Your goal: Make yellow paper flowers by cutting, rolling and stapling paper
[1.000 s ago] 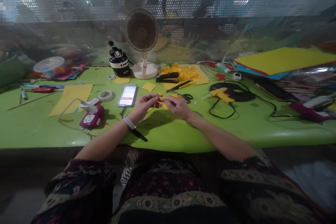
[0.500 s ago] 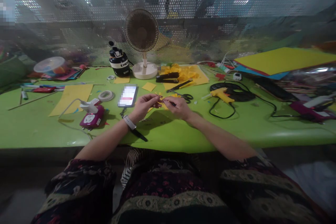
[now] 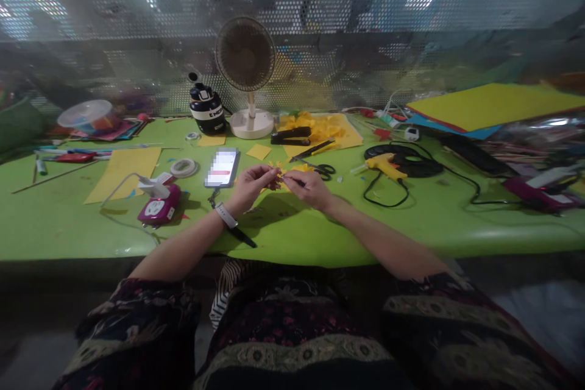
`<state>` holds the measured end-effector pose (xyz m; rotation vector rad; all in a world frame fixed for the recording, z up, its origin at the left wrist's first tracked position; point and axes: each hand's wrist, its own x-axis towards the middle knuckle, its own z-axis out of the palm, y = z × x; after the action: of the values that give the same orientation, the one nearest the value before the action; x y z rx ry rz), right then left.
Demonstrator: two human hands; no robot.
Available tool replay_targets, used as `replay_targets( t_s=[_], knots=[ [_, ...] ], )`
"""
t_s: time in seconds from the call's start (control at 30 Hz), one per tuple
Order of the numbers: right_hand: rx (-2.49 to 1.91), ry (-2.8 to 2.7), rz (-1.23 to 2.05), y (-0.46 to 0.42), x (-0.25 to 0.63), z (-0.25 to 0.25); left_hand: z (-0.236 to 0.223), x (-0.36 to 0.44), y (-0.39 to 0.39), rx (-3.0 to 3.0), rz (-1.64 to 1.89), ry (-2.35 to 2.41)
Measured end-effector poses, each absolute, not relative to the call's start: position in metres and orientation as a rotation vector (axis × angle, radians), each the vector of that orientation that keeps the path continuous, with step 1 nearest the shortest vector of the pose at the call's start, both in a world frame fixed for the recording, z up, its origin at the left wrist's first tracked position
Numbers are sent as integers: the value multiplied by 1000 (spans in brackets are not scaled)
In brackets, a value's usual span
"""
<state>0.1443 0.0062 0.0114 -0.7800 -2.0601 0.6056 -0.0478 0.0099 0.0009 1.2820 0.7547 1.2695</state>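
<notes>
My left hand [image 3: 252,187] is closed, its thumb and fingers pinching a small yellow paper piece [image 3: 276,165] with a ragged edge. Close beside it, my right hand [image 3: 313,189] is closed on a thin dark pen-like tool [image 3: 298,181], its tip reaching toward the paper piece. Both hands hover just over the front middle of the green table [image 3: 292,231]. More yellow paper [image 3: 301,167] lies behind my right hand, partly hidden by it. Black scissors [image 3: 325,169] rest just beyond that hand. A phone [image 3: 222,167] with a lit screen lies left of my left hand.
A stapler [image 3: 291,134] and yellow paper flowers [image 3: 324,126] lie behind the hands, near a fan [image 3: 251,125] and a black bottle [image 3: 208,111]. At right is a yellow glue gun [image 3: 386,165] with a cord. A purple power socket [image 3: 159,206] and tape roll [image 3: 183,167] sit left.
The hands hold nearly the same pose, with only a slight shift of the fingers around the yellow paper piece. The view has moved very slightly. Things on the table stay put.
</notes>
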Motion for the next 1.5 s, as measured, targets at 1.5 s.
replay_targets(
  t_s=[1.5],
  knots=[
    [-886,-2092,517,12,144,-1,1,-50,16,1112,1358,855]
  ],
)
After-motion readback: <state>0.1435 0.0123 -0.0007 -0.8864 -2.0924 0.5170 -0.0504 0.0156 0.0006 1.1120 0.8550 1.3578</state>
